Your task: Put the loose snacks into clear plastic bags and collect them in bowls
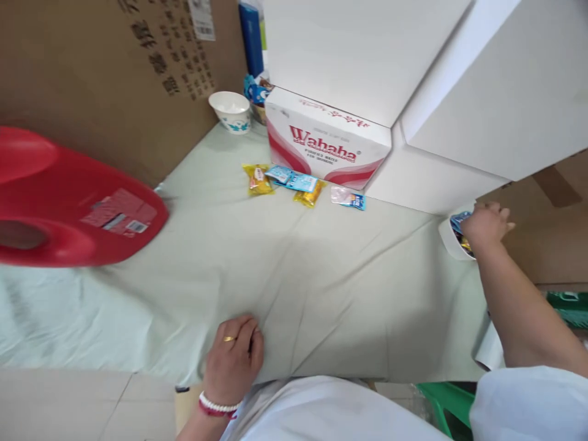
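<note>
At the right, my right hand [487,226] is over a white bowl [452,244] that holds small snack packets. A blue packet [459,220] lies beside its fingers; the visible fingers are bent and slightly apart, the rest are hidden. Near the table's front edge my left hand [234,355] rests with curled fingers on the cloth, nothing visible in it. A row of packets lies further back: a yellow packet [258,179], blue packets [291,177], a second yellow packet [311,193] and a clear-and-blue packet [348,198].
Behind the packets stands a white and red Wahaha box [326,141]. A patterned white bowl [232,112] is at the back left. A large red jug [78,202] lies at the left by a cardboard box [105,79]. Pale cloth [294,263] covers the table.
</note>
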`<state>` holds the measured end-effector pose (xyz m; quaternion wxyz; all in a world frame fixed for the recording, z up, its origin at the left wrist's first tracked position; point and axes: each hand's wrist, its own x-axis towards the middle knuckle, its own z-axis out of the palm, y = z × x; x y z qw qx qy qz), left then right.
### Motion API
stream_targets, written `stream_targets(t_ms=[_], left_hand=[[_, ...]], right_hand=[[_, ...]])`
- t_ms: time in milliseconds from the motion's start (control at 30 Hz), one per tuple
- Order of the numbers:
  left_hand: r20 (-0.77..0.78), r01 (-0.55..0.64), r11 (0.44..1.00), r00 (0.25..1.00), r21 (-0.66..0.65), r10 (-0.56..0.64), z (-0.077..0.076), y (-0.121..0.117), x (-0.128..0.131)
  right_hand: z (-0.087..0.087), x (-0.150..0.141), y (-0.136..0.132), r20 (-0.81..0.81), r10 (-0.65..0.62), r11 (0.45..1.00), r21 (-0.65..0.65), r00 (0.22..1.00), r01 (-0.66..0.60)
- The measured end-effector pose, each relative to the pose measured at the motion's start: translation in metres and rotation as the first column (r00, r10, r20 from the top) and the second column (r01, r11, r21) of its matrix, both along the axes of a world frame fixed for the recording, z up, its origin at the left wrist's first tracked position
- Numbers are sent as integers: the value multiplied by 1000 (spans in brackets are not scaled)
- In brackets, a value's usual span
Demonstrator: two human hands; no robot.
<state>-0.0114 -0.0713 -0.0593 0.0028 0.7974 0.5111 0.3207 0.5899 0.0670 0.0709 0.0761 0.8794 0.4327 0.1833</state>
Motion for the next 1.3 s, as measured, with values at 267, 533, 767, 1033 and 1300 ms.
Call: stream_targets(t_ms=[267, 533, 767, 1033, 1300], left_hand=[[42, -29, 1000, 999, -1, 29, -4, -6, 1], [57, -56, 998, 997, -30, 58, -4, -8, 5], [285, -16, 993, 957, -113, 48, 0, -14, 1], [787, 414, 691, 481, -592, 386, 24, 23, 30], [833, 554, 641, 200, -530, 516, 15, 31, 71]], right_hand=[[-47, -158, 78, -367, 469, 870, 32, 803, -493], [-86, -264, 159, -573, 334, 942, 183, 748, -281], [-85, -308, 52, -824, 565, 825, 564, -38, 36], [-100, -371, -105, -675, 181, 983, 141, -715, 116], [-97, -363, -113, -763, 369, 929, 322, -531, 183]])
